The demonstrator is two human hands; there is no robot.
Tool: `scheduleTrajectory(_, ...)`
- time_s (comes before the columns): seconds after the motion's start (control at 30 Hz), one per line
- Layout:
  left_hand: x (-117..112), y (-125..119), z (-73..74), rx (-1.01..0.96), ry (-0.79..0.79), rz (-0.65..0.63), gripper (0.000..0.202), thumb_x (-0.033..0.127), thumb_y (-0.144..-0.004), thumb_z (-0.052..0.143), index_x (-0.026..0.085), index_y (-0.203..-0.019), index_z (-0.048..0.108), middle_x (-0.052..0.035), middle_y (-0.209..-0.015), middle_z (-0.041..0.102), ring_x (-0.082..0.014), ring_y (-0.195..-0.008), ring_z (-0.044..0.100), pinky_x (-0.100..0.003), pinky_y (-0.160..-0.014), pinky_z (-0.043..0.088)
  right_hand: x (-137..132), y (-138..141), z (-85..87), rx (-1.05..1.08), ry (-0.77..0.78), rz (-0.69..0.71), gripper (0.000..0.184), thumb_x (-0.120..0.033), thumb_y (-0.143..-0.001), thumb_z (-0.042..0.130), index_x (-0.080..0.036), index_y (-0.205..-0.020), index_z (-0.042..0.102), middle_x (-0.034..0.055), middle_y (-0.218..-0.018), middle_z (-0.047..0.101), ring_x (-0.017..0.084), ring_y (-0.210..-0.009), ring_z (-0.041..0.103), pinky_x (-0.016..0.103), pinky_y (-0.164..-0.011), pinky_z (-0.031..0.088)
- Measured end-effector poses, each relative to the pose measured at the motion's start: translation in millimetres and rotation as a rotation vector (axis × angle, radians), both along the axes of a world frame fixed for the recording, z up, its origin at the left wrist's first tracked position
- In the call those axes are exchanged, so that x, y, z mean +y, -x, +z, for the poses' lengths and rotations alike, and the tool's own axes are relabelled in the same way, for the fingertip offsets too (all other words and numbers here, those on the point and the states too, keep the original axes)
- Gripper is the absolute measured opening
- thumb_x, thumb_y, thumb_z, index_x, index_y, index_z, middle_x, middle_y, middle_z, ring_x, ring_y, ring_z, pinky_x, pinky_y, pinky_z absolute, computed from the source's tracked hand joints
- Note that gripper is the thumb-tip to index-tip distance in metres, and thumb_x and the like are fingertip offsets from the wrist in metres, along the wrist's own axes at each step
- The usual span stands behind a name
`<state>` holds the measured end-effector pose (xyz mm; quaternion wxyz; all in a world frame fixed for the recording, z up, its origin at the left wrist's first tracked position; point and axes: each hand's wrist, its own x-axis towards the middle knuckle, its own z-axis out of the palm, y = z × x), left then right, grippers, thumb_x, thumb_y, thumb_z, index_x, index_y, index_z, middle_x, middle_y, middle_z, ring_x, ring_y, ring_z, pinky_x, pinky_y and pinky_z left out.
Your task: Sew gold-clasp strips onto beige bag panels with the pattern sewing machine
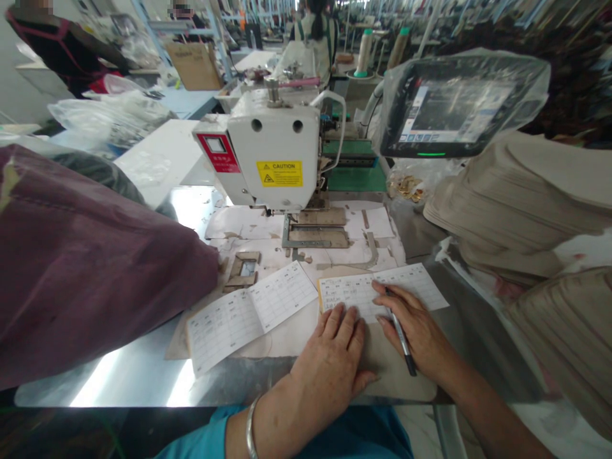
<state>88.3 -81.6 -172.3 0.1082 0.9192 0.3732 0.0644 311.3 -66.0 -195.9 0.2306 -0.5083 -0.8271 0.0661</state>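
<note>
Right hand [423, 335], fingers clamped on a slim black-and-silver pen [401, 335], left hand [325, 357], fingers slightly apart on a white ruled paper form [363, 293] at twelve o'clock, creased white ruled sheet [248, 315] at ten, white sewing machine [275, 143] at eleven.

Slanted pen [400, 332] partly over gridded sheet [356, 292] (part-filled)

At ten o'clock, a pale wall [9, 70] is glimpsed. Towards half past ten, a light-blue table [191, 102] is seen beside a cardboard box [194, 67], with blue metal framing [152, 30] raised above. At one o'clock, thread cones [364, 52] are stood upright. Dark clutter [583, 95] is blurred past two. At eight, bright light is reflected in the metal tabletop [93, 379].
</note>
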Motion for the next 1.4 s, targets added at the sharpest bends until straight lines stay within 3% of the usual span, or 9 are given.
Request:
scheduleTrajectory(0.67, 0.7, -1.2, 0.7, -0.02, -0.046, 0.015, 0.07, 0.06, -0.089, 0.054, 0.007, -0.135, 0.054, -0.0194, -0.144, 0.05, -0.0394, -0.133, 0.045, -0.05, -0.108, 0.041, -0.4, -0.7, -2.3, -0.053, -0.036, 0.013, 0.026, -0.017, -0.092, 0.051, -0.022, -0.117, 0.051, 0.0106, -0.139, 0.057, 0.027, -0.126, 0.05, 0.048, -0.1, 0.05)
scheduleTrajectory(1.2, 0.0, -6.8, 2.2, -0.007, -0.061, 0.042, 0.068, 0.058, -0.09, 0.055, 0.007, -0.133, 0.055, -0.0178, -0.141, 0.052, -0.0365, -0.131, 0.046, -0.048, -0.11, 0.038, -0.4, -0.9, -2.3, -0.071, -0.017, 0.011, 0.026, -0.018, -0.093, 0.05, -0.022, -0.119, 0.049, 0.0122, -0.14, 0.055, 0.027, -0.127, 0.048, 0.049, -0.1, 0.05)
scheduleTrajectory(1.4, 9.7, -16.2, 4.0, 0.022, -0.034, 0.151, 0.07, 0.06, -0.087, 0.058, 0.003, -0.127, 0.059, -0.0165, -0.116, 0.061, -0.032, -0.102, 0.056, -0.045, -0.091, 0.049, -0.9, -1.6, -4.5, -0.072, 0.001, 0.002, 0.027, -0.018, -0.093, 0.05, -0.022, -0.12, 0.049, 0.0108, -0.14, 0.055, 0.027, -0.128, 0.047, 0.049, -0.101, 0.05)
